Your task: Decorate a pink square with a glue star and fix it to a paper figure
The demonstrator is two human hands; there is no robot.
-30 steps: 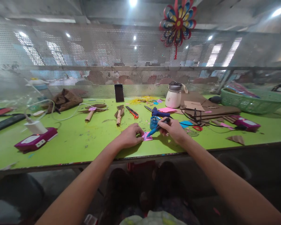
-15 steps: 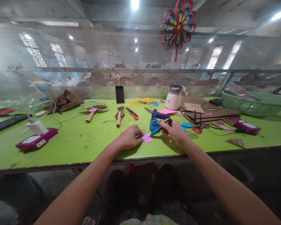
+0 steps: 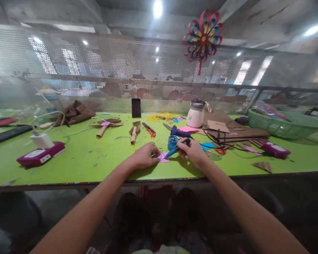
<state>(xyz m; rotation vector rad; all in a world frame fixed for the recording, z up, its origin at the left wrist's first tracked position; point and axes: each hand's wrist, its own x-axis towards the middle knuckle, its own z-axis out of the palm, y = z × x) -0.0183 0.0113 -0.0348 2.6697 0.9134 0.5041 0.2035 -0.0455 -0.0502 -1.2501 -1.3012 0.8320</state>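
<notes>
A small pink paper square (image 3: 164,159) with blue lines across it lies near the table's front edge. My left hand (image 3: 145,155) rests at its left side, fingers bent and fingertips on the paper's edge. In my right hand (image 3: 192,151) is a blue pen-like tool (image 3: 171,152) with a dark upper end; its exact kind is unclear. The tool slants down left, with its tip at the paper. Just behind it stands a round blue container (image 3: 172,142). Beyond that lie a dark blue tool (image 3: 180,132) and an orange utility knife (image 3: 149,129).
Rolled brown paper pieces (image 3: 134,133) lie to the left. Purple power strips (image 3: 41,154) sit at both sides, with cables on the table. A white jar (image 3: 195,113), brown paper sheets (image 3: 238,127) and a green basket (image 3: 288,125) stand right. A phone (image 3: 136,108) leans at the back.
The tool in my right hand has moved left and down over the pink paper, and its tip now covers part of it. My left hand stays at the paper's edge. The view has shifted slightly.
</notes>
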